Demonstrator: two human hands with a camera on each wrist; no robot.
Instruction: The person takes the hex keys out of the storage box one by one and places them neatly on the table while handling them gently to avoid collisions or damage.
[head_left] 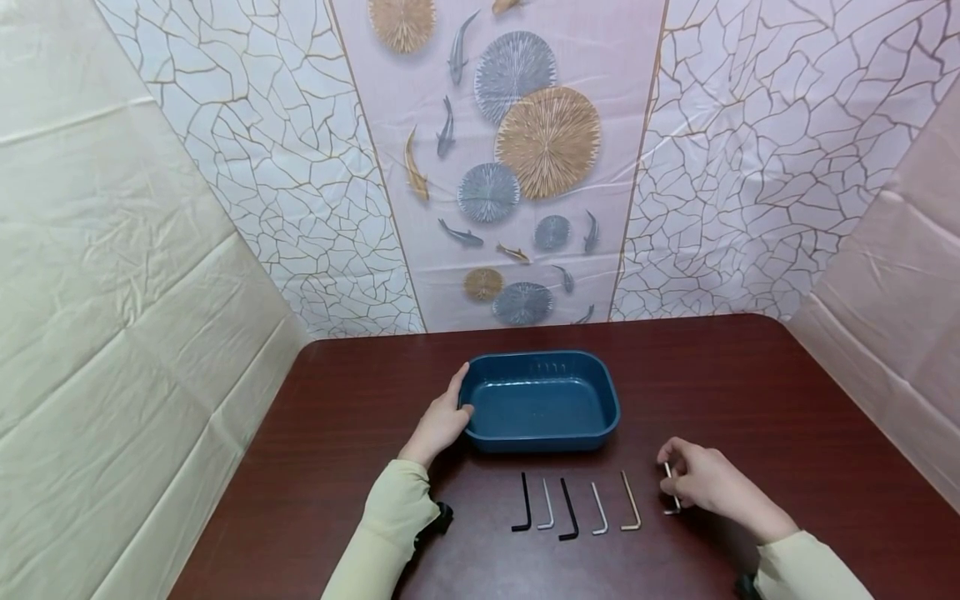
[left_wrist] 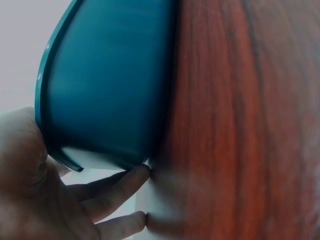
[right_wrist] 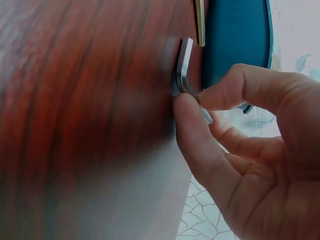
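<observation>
My left hand (head_left: 438,423) holds the left end of a deep blue rectangular tray (head_left: 538,442), thumb at the rim and the other fingers along the outer wall. In the left wrist view, fingertips (left_wrist: 139,172) reach the tray's lower edge by the tabletop. Off to the right, my right hand (head_left: 711,482) pinches a silver hex key (right_wrist: 185,62) between thumb and index finger, its short bent end pointing out of the grip. That key is close over the table, and the fingers cover part of its long arm.
Several hex keys lie in a row in front of the tray: a black one (head_left: 526,500) at the left, a silver one (head_left: 547,504), another black one (head_left: 569,510), another silver one (head_left: 598,508) and a brass-coloured one (head_left: 631,502). Patterned cloth (head_left: 525,250) hangs behind the dark red table (head_left: 360,392).
</observation>
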